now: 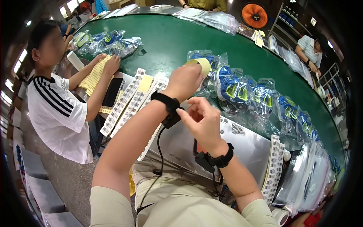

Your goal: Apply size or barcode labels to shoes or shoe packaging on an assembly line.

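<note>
My left hand point(184, 80) reaches over the edge of the green belt, its fingers closed on a curled pale yellow strip of paper point(205, 67). Just beside that strip lie blue and lime shoes point(231, 89) in clear plastic bags. Nearer to me, my right hand point(206, 123) hovers above the metal worktop point(245, 142), thumb and bent fingers apart, with nothing visible between them. Its thumb tip is close to the black strap on my left wrist. Strips of barcode labels point(126, 102) lie on the worktop left of my left forearm.
More bagged shoes point(109, 41) are on the green belt point(162, 38). At left, a person in a white shirt holds a yellow label sheet point(96, 77). To my right are label strips point(273, 170) and clear plastic bags point(306, 178). A cable hangs from my left wrist.
</note>
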Demonstrator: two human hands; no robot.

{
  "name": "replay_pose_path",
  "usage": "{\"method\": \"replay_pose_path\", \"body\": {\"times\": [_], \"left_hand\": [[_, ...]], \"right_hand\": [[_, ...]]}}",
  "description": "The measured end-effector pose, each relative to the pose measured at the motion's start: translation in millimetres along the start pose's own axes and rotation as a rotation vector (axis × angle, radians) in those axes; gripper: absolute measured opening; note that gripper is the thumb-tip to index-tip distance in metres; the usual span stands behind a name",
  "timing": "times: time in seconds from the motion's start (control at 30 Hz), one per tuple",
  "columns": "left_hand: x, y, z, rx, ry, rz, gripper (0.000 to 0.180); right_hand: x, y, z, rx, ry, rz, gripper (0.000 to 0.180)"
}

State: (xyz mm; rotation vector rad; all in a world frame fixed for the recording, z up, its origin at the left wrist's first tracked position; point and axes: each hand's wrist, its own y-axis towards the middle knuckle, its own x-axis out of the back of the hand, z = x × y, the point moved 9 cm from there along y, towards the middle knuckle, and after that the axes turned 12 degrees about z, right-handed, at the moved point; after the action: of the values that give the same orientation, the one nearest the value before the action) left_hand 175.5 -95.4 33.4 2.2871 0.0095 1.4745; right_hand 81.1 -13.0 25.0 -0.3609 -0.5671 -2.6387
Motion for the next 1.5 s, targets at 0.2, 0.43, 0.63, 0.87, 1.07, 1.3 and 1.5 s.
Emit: {"method": "replay_pose_path", "body": {"times": [0.2, 0.43, 0.63, 0.87, 1.07, 1.3, 1.5], "left_hand": [[-14, -51, 21, 0.282, -1.171, 0.235, 0.024], [-3, -76, -36, 0.172, -0.794, 0.412, 0.021], [-8, -99, -64, 0.027, -0.65, 0.384, 0.016], [-24, -110, -57, 0.269, -0.985, 0.232, 0.032], [-25, -120, -33, 0.364, -0.931, 0.04, 0.02], [-25, -142, -25, 0.491, -0.957, 0.133, 0.016], [-14, -144, -22, 0.451, -0.936, 0.128, 0.016]], "right_hand": [[64, -8, -62, -0.247, 0.326, -0.052, 0.016], [44, -19, -63, -0.28, 0.617, 0.171, 0.023], [46, -42, -76, -0.386, 0.564, 0.304, 0.021], [41, -40, -88, -0.476, 0.723, 0.205, 0.023], [24, -42, -93, -0.426, 0.618, 0.377, 0.02], [44, -31, -55, -0.223, 0.265, 0.155, 0.006], [32, -25, -16, 0.135, -0.108, 0.226, 0.01]]}}
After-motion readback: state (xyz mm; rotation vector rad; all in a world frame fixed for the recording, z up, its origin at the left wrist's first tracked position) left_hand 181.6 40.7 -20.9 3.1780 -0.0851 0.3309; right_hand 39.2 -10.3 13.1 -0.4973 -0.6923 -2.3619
